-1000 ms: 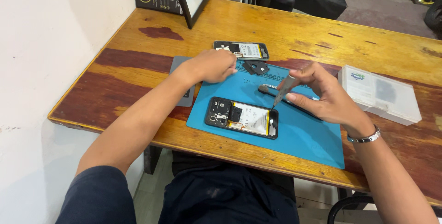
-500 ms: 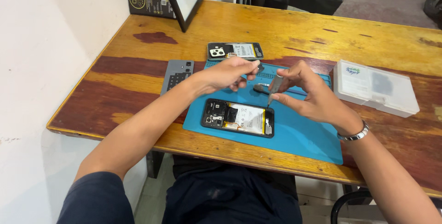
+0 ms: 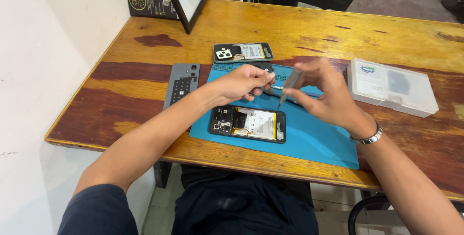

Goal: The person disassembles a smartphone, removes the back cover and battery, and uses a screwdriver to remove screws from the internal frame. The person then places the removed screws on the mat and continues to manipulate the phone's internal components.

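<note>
Phone, opened with its insides bare, lies at centre frame on the blue mat near the table edge. Above it the left hand pinches something too small to identify; to its right, the right hand grips a thin screwdriver. Keeping the tip steady and low seems wise; open room lies to the mat's lower right.

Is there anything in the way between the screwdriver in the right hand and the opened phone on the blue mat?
Nothing visible. The screwdriver in the right hand points down over bare mat, just above the phone. The left hand is off to the side.
</note>
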